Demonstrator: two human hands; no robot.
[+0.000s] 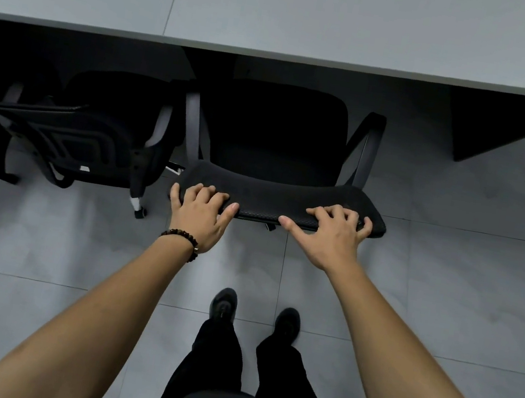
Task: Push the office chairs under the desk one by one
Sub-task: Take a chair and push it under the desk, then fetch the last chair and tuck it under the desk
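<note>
You are gripping the curved top edge of the black mesh-backed office chair (pixel 272 152) with both hands, left hand (pixel 200 212) and right hand (pixel 331 236) curled over it, while its seat is sitting partly beneath the pale grey desk (pixel 317 27).

Both forearms are bare all the way up, no sleeves showing, no watch. The left hand (pixel 202 213) has a beaded bracelet (pixel 182 238) at the wrist, dark brown round beads on 1 strand. The right hand (pixel 332 236) has nothing on it, no rings that I can make out. Lower down: black trousers (pixel 216 361), loose-ish cut, and 2 black shoes (pixel 223 304), laces barely visible. Black top at the bottom edge.
</note>
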